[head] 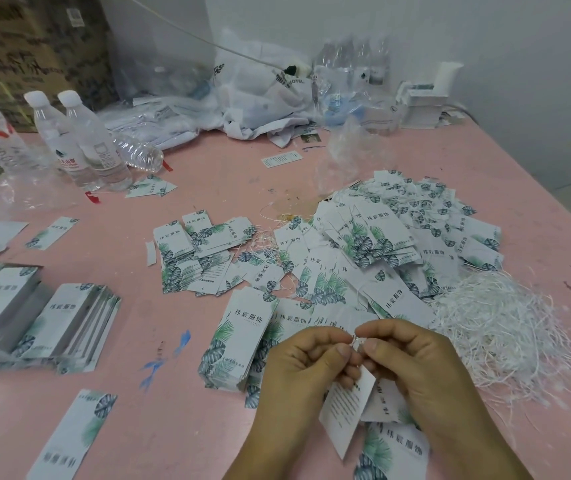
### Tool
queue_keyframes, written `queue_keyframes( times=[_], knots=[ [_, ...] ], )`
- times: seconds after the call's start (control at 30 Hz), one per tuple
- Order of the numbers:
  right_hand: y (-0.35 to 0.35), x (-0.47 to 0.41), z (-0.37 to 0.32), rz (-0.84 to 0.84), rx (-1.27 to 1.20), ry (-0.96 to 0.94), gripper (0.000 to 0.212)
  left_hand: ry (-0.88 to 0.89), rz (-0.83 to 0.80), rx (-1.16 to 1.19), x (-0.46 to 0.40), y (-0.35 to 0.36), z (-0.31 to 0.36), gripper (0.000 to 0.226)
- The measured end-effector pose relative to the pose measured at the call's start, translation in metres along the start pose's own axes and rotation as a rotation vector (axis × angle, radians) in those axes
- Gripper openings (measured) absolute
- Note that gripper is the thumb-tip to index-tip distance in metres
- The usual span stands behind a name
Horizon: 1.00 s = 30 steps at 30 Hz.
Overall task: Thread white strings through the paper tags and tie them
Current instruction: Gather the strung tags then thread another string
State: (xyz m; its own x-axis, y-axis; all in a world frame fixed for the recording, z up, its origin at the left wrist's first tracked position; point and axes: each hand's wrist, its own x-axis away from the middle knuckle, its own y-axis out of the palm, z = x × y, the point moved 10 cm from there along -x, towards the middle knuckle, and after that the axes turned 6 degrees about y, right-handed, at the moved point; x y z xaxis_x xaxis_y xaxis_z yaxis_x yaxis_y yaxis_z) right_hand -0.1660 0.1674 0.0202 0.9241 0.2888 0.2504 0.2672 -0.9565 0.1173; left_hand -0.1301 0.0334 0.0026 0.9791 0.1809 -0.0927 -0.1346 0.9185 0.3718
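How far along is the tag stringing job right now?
Done: a large heap of strung tags lies right of centre, strings trailing from it. In hand: the left hand and right hand pinch a white string at the top of one tag, apparently tying it. Left: stacks of unstrung tags at the left, another stack by the hands, and a loose pile of strings at the right. Roughly midway, I'd guess.

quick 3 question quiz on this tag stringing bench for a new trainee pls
1. True or false: both hands pinch the white string at the top of one tag.
2. Where does the loose string pile lie? A) right of the hands B) beside the bottles
3. What colour is the table?

Key:
1. True: left hand and right hand pinch the string above the tag.
2. A, string pile.
3. Pink, table.
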Motion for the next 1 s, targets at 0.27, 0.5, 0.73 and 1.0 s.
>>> queue_keyframes(
  times=[0.27,0.5,0.73,1.0],
  knots=[
    [0.005,0.000,-0.004,-0.050,0.068,-0.031,0.011,-0.030,-0.018,0.015,0.001,0.002,-0.014,0.012],
    [0.004,0.001,-0.002,-0.032,0.052,-0.012,0.014,-0.014,-0.028,-0.075,0.001,0.001,-0.015,0.008],
    [0.003,0.000,0.001,-0.027,0.077,-0.016,0.019,-0.002,-0.028,-0.078,0.000,0.001,-0.014,0.010],
    [0.006,0.002,-0.004,-0.001,0.106,-0.065,0.014,-0.023,-0.005,-0.063,-0.001,-0.002,-0.020,0.013]
  ],
)
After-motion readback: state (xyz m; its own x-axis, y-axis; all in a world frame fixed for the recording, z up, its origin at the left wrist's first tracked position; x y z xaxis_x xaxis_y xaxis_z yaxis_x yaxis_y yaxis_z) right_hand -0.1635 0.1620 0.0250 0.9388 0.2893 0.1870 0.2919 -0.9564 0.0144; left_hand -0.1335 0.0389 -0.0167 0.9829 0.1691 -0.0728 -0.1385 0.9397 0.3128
